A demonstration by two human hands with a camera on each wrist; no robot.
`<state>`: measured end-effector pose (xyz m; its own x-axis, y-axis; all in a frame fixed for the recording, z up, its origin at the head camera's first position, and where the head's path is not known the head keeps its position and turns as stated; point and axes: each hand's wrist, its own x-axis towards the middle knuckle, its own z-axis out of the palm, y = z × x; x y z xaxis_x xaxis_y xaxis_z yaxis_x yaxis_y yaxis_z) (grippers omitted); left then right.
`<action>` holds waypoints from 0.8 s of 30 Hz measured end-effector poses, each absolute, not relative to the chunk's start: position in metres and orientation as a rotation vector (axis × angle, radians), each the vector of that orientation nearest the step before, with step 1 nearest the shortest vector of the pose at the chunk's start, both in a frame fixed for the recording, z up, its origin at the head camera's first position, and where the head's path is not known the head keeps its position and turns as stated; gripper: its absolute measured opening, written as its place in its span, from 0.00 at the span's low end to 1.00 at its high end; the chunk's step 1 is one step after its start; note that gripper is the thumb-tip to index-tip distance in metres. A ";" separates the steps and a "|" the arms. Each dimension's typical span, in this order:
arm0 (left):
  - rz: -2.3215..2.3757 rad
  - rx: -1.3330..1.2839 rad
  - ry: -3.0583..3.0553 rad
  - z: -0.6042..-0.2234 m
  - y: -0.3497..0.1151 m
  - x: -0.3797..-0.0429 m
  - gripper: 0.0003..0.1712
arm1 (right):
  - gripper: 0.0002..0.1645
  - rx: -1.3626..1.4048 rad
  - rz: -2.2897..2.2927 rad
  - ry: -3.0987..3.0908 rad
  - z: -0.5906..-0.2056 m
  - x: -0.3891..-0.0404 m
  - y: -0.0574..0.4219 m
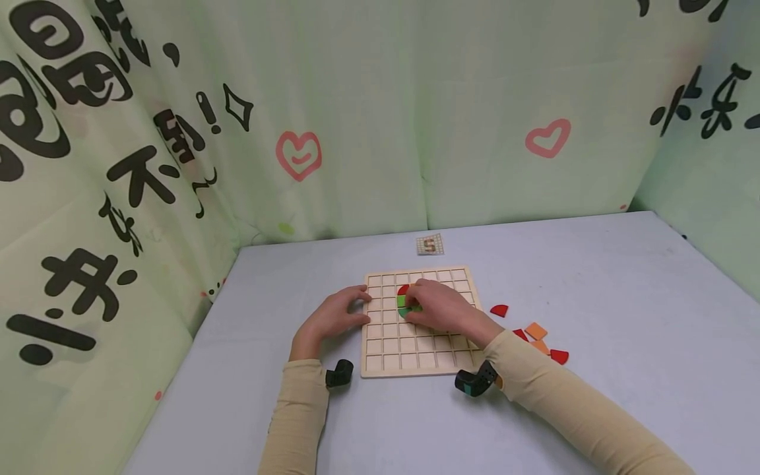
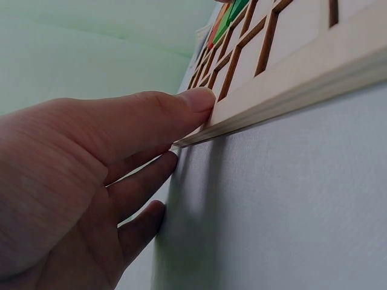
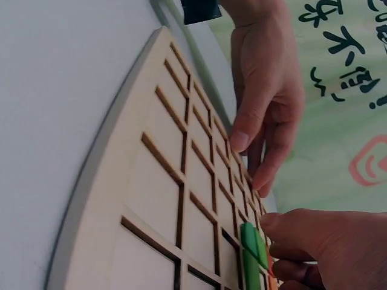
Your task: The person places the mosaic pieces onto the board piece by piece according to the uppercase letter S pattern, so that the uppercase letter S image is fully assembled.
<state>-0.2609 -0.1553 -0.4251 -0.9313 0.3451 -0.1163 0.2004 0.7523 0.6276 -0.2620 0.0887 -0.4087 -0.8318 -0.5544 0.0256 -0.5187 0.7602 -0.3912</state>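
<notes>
One board [image 1: 392,346] is where you are working, and the step in hand looks like filling its squares with colour, partway through. Your next move probably calls for settling whatever lies under your fingertips flat in its square without nudging the neighbours, then reaching past the board's right edge for more. The red piece [image 1: 404,289], the green piece [image 1: 401,301] and the dark green piece [image 1: 404,312] sit on the board, toward its far side and a little left of its middle, right at the fingers of your right hand [image 1: 442,307]. That hand arches over the board with its fingers bent; their tips are partly hidden, so I cannot tell whether they pinch something or only rest on it. Your left hand [image 1: 336,314] is at the board's left edge, thumb tip touching the rim and fingers loosely spread beside it, which seems to steady it. Off the board's right side lie the loose pieces [image 1: 499,310], red and orange, the nearest to the board being a red one, near your right sleeve [image 1: 552,389] and well apart from your left hand. Beyond the board's far edge lies the card [image 1: 430,245], showing a brown figure on a grid, with neither hand touching it.
</notes>
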 end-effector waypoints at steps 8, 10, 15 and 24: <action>0.939 0.398 2.717 -0.428 -0.154 -0.261 0.22 | 0.15 -0.669 -0.849 2.884 -0.388 -0.263 0.138; 0.938 0.394 2.715 -0.428 -0.154 -0.261 0.23 | 0.16 -0.604 -0.871 2.906 -0.382 -0.262 0.158; 0.938 0.398 2.715 -0.427 -0.155 -0.260 0.22 | 0.19 -0.445 -0.877 2.951 -0.371 -0.253 0.203; 0.942 0.395 2.722 -0.425 -0.154 -0.260 0.22 | 0.25 -0.339 -0.818 2.965 -0.366 -0.237 0.251</action>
<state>-0.2599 -0.1542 -0.4251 -0.9364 0.3260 -0.1303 0.1757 0.7565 0.6299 -0.2373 0.2512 -0.3659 -0.9749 -0.2224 0.0131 -0.1977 0.8363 -0.5114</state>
